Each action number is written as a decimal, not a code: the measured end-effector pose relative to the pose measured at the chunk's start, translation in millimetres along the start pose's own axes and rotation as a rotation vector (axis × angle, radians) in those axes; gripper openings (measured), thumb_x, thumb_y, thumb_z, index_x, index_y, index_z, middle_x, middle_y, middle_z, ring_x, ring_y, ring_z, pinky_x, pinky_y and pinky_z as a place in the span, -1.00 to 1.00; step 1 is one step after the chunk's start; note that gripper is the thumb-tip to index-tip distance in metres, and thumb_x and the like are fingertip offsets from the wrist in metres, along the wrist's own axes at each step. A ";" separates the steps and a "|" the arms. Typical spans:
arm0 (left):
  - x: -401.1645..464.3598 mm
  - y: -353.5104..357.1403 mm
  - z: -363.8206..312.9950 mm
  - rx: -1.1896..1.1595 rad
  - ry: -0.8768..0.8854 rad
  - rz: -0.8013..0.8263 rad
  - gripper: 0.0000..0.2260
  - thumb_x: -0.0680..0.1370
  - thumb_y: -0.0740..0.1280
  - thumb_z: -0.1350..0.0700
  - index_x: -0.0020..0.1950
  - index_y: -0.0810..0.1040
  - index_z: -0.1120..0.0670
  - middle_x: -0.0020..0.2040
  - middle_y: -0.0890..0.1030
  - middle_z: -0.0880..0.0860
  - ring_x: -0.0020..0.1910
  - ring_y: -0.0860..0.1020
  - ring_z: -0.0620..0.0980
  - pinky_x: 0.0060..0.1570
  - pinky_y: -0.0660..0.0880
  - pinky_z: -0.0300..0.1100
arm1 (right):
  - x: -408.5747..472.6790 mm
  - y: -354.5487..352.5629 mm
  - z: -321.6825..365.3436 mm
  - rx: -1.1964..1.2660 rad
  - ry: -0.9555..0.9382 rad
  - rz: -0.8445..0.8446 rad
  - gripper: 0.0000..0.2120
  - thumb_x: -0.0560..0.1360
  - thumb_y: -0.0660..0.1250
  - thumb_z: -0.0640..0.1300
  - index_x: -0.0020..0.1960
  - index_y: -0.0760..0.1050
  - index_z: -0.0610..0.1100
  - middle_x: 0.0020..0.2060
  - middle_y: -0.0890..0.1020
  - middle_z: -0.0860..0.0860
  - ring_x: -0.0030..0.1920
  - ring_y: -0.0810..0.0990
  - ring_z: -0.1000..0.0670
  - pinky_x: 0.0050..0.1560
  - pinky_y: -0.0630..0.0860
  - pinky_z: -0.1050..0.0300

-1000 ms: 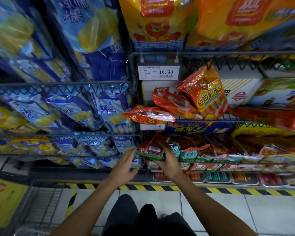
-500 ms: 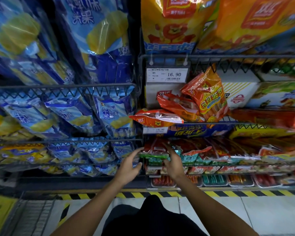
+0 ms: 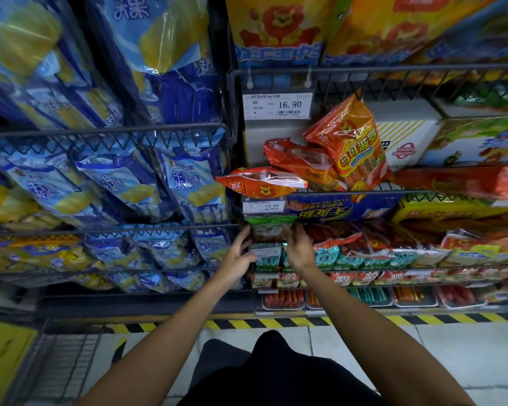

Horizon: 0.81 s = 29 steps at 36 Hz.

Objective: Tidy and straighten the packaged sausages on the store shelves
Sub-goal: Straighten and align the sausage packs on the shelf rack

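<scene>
You are holding a green-topped sausage pack (image 3: 269, 228) between both hands, your left hand (image 3: 237, 254) gripping its left edge and your right hand (image 3: 299, 249) its right, at the left end of the lower wire shelf (image 3: 393, 271). Judging by the orange sausage bags (image 3: 320, 159) lying askew on the shelf above, most of the straightening is still waiting for you.

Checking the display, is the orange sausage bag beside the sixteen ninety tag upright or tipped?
Tipped: the orange sausage bag leans, resting on flat red packs.
</scene>
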State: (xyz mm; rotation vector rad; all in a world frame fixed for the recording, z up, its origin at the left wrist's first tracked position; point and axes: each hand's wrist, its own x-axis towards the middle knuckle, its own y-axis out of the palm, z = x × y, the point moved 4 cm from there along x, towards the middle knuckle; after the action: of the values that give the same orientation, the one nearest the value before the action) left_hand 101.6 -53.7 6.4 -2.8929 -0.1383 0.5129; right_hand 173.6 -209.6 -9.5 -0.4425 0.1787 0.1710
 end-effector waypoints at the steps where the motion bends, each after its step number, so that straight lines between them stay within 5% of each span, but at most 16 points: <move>1: 1.0 3.0 -0.1 -0.005 -0.002 0.003 -0.32 0.62 0.22 0.41 0.63 0.07 -0.04 0.63 0.13 -0.03 0.58 0.19 -0.01 0.11 0.42 -0.37 | 1.0 -1.4 1.7 -0.009 0.003 0.015 -0.50 0.70 0.07 0.11 0.49 0.28 -0.20 0.35 0.52 -0.20 0.33 0.50 -0.27 0.16 0.47 -0.05; 6: 3.1 11.4 -2.8 -0.035 -0.018 0.001 -0.30 0.63 0.22 0.40 0.64 0.01 -0.06 0.64 0.10 -0.03 0.59 0.18 -0.01 0.19 0.38 -0.16 | 2.6 -7.4 5.4 -0.051 -0.005 0.065 -0.49 0.71 0.01 0.09 0.50 0.26 -0.24 0.41 0.46 -0.21 0.39 0.45 -0.26 0.22 0.41 0.02; 10: 4.6 10.5 -6.3 -0.027 -0.014 -0.028 -0.27 0.62 0.24 0.39 0.64 0.01 -0.08 0.62 0.14 -0.02 0.58 0.19 0.00 0.23 0.44 -0.07 | 3.9 -8.8 1.7 -0.049 -0.020 0.088 -0.56 0.72 0.00 0.04 0.42 0.30 -0.26 0.36 0.49 -0.24 0.35 0.48 -0.29 0.07 0.38 0.10; 16: 4.1 6.4 -10.2 -0.010 -0.021 -0.036 -0.24 0.59 0.28 0.42 0.65 -0.01 -0.01 0.62 0.16 0.03 0.57 0.21 0.03 0.30 0.45 -0.05 | 0.7 -8.8 0.5 0.022 -0.025 0.170 -0.36 0.69 0.18 0.00 0.64 -0.04 -0.12 0.55 0.29 -0.11 0.52 0.30 -0.18 0.36 0.35 0.02; 21: 1.4 7.5 -7.1 -0.011 -0.019 -0.037 -0.25 0.58 0.29 0.44 0.64 0.02 0.04 0.61 0.18 0.07 0.56 0.24 0.07 0.39 0.39 -0.03 | 2.2 -7.6 -0.3 0.036 -0.057 0.168 -0.40 0.58 0.40 -0.07 0.52 0.25 -0.18 0.30 0.55 -0.10 0.32 0.52 -0.14 0.14 0.43 0.14; 26: -2.7 8.0 -8.5 -0.008 0.005 -0.041 -0.27 0.57 0.30 0.44 0.64 0.05 0.07 0.60 0.22 0.08 0.53 0.28 0.07 0.29 0.40 -0.18 | 6.2 -7.3 -4.8 0.082 -0.018 0.062 -0.51 0.57 0.42 -0.01 0.34 0.42 -0.30 0.17 0.62 -0.19 0.18 0.58 -0.17 0.15 0.51 -0.09; 29: -6.5 3.8 -9.1 0.002 0.048 -0.061 -0.29 0.56 0.31 0.44 0.62 0.13 0.04 0.57 0.27 0.05 0.48 0.33 0.05 0.09 0.48 -0.38 | -2.8 -16.1 2.0 0.103 -0.074 0.029 -0.76 0.58 0.40 -0.08 0.09 0.44 -0.22 -0.17 0.55 0.09 -0.14 0.52 0.15 -0.08 0.40 0.10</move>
State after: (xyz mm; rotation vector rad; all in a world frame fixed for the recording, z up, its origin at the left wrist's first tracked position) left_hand 98.9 -59.8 16.2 -2.8862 -0.2178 0.4318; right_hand 174.4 -223.4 -0.5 -0.3303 0.1203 0.2051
